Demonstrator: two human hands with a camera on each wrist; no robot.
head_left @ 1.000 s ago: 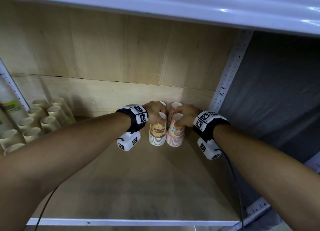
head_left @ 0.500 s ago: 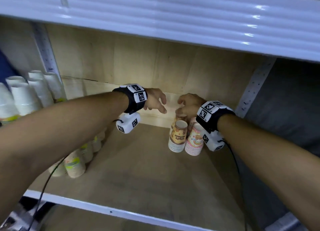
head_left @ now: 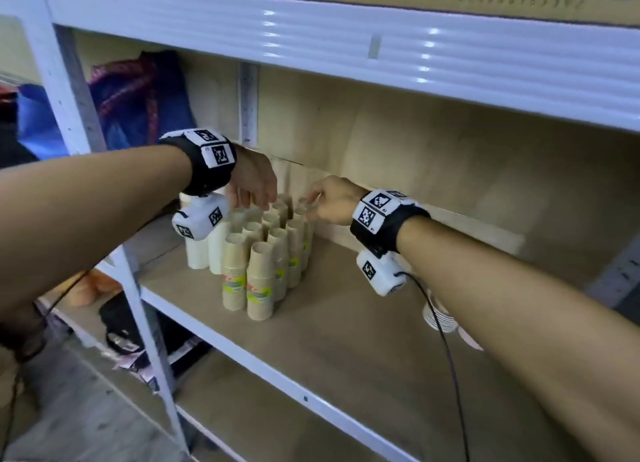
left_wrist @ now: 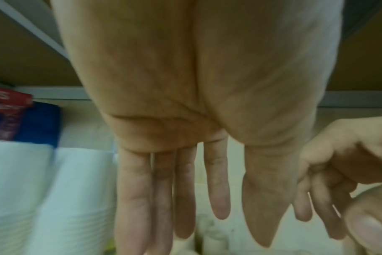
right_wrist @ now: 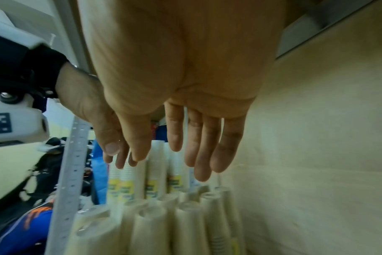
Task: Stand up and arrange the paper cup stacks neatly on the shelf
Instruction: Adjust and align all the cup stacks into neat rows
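Several brown paper cup stacks (head_left: 263, 264) stand upside down in a tight cluster at the left of the wooden shelf (head_left: 346, 351), beside white cup stacks (head_left: 202, 254). My left hand (head_left: 254, 188) hovers over the back of the cluster, fingers straight (left_wrist: 177, 198) and holding nothing. My right hand (head_left: 329, 200) reaches over the cluster's right back corner with relaxed, empty fingers (right_wrist: 199, 146); the brown stacks (right_wrist: 155, 229) stand below them. Another short white-rimmed stack (head_left: 438, 318) shows partly behind my right forearm.
A white metal upright (head_left: 114, 240) bounds the shelf on the left, with a blue and red bag (head_left: 138, 101) behind it. The white beam of the shelf above (head_left: 346, 42) hangs overhead. A wooden back panel (head_left: 433, 171) closes the rear.
Both hands let go of the patterned cup stacks at the right and moved left to above the brown cluster. The view swung left with them.
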